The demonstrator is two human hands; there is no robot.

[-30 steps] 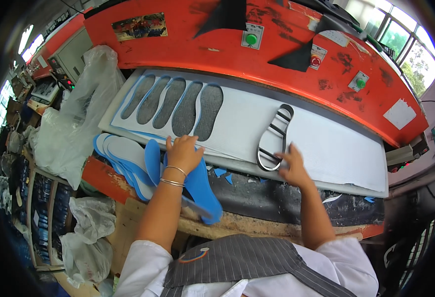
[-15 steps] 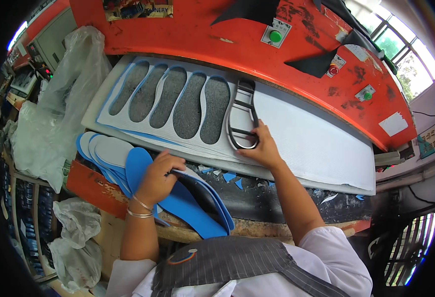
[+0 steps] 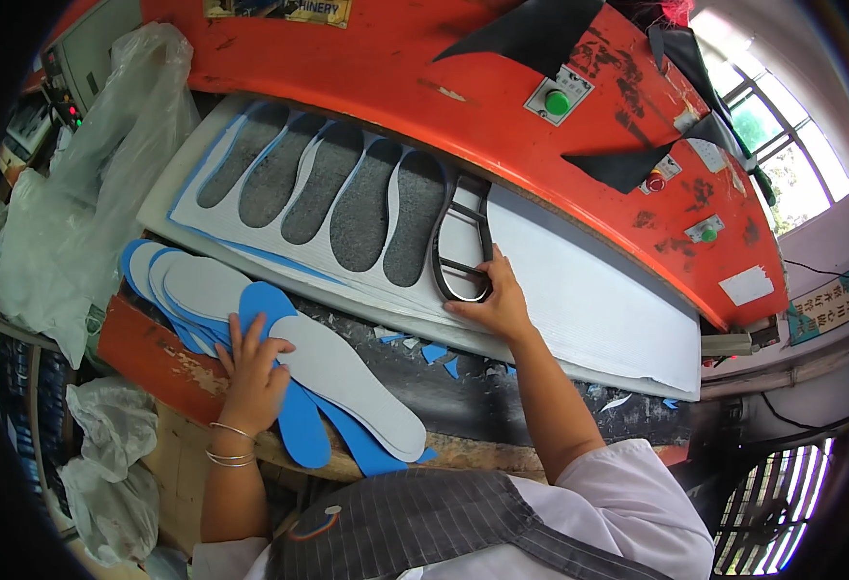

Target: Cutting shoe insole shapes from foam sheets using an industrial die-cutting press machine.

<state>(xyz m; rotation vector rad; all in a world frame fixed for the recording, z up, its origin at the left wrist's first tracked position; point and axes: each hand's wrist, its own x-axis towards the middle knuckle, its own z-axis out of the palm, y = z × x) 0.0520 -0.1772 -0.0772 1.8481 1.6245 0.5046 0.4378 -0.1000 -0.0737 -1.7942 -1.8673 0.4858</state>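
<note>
My right hand (image 3: pixel 498 304) grips the heel end of a black, insole-shaped cutting die (image 3: pixel 459 264) with crossbars. The die lies on a white ribbed sheet (image 3: pixel 589 280), just right of a row of several insole-shaped cut-outs (image 3: pixel 413 217) with grey showing through. My left hand (image 3: pixel 256 375) rests with fingers spread on loose cut insoles. Beside its fingertips lies a pale grey insole (image 3: pixel 347 377), with blue insoles (image 3: pixel 305 440) beneath and around it. A fanned pile of grey-and-blue insoles (image 3: pixel 207 288) sits to the left of them.
A red machine beam (image 3: pixel 386 72) with green buttons (image 3: pixel 558 101) and a red button (image 3: pixel 655 181) spans the far side. Blue and white scraps (image 3: pixel 434 353) lie on the dark near strip. Clear plastic bags (image 3: pixel 105 193) hang at left.
My left hand has set the bent insoles down flat and spread its fingers, moving slightly left. My right hand stays on the cutting die. The whole view has shifted a little.
</note>
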